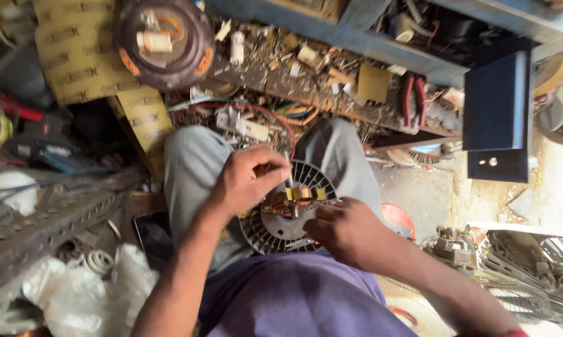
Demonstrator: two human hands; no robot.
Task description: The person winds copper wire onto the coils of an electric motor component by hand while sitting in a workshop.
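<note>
The person is sitting with a motor (289, 209) resting in the lap, between the knees. The left hand (247, 178) is pinching a thin tool (289, 167) and poking it down at the copper windings (299, 195); the right hand (344, 229) is gripping the motor's rim, steadying it. Working well here is likely meaning keeping the tip clear of the fine wire and holding the body from turning. The motor is showing a round, finned grey housing with yellow-taped coils. A red wire (275, 115) is looping above.
</note>
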